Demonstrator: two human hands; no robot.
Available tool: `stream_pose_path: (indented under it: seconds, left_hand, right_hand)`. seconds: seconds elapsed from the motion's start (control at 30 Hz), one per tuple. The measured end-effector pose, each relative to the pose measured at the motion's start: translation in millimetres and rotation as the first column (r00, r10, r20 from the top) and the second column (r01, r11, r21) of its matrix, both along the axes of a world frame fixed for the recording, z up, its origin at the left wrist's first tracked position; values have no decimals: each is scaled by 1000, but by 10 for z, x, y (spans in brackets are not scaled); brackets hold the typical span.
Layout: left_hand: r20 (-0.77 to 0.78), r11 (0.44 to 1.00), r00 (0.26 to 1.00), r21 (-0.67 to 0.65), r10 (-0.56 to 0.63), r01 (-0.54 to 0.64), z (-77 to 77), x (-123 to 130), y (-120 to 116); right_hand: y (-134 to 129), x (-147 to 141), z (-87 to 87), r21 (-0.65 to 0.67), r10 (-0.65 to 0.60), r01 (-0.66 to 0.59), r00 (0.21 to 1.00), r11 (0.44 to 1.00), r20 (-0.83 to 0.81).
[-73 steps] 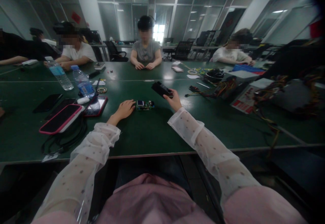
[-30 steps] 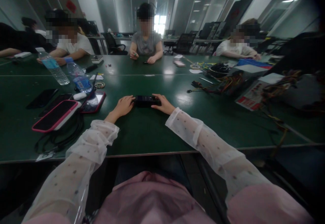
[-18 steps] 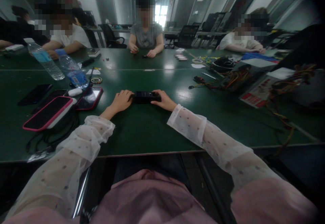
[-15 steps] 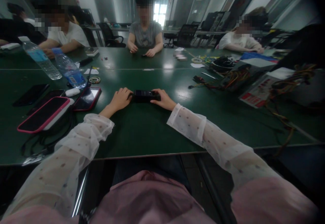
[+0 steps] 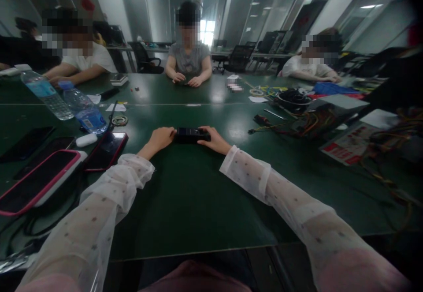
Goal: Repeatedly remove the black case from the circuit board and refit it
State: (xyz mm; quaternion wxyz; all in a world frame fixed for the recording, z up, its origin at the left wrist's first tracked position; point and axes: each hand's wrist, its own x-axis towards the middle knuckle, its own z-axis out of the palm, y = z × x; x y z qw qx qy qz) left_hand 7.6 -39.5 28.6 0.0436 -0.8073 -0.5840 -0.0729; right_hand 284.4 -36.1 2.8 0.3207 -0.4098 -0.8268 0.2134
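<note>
A small black box-shaped device (image 5: 187,135) lies on the green table (image 5: 198,195), straight in front of me; its exact kind cannot be made out. My left hand (image 5: 161,139) is closed at its left end, fingers curled around the edge. At the other end my right hand (image 5: 215,140) grips it, thumb on the near side and fingers over the far side. Parts of both ends are hidden by my fingers. Left of my left hand lies a phone in a red case (image 5: 107,151).
To the left are two plastic bottles (image 5: 87,111), a pink-rimmed phone (image 5: 38,182), a white case (image 5: 86,140) and a tape roll (image 5: 119,120). Metal power supply units (image 5: 358,137) with cable bundles stand right. People sit across the table, one opposite me (image 5: 188,62).
The view has tilted up slightly, so the table and people appear lower. Both hands keep their hold on the black device, which stays in about the same place on the table.
</note>
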Motion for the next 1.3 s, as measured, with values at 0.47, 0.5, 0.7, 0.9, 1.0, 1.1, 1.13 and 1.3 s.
stream_pose_path:
  seconds: [0.47,0.5,0.7,0.9,1.0,1.1,1.13,1.3]
  left_hand:
    - [13,997,1000,-76,-5,6,44,2,173]
    - [10,997,1000,-74,-5,6,52,2,173]
    - [32,996,999,-80,-27,30,77,-15,174]
    - [28,996,1000,-94,-8,11,120,-1,155]
    - [41,994,999,-105,-9,13,136,5,148]
    - [53,995,999,-102,-6,11,124,-3,148]
    - [55,995,998,-97,-5,10,115,-8,149]
    - [58,997,998,-78,-2,7,87,-28,147]
  right_hand:
    - [81,-15,30,-100,-4,-7,994,995,-107]
    - [85,-14,30,-100,-3,-8,994,995,-108]
    - [91,-23,54,-96,3,-14,993,995,-122]
    - [92,-29,70,-102,-7,-8,988,995,-152]
    - [95,-19,59,-114,-9,-10,987,993,-161]
    - [85,-15,70,-107,-16,-3,984,994,-176]
    - [79,-17,81,-104,-20,0,982,995,-187]
    - [70,-27,164,-110,-34,2,956,994,-292]
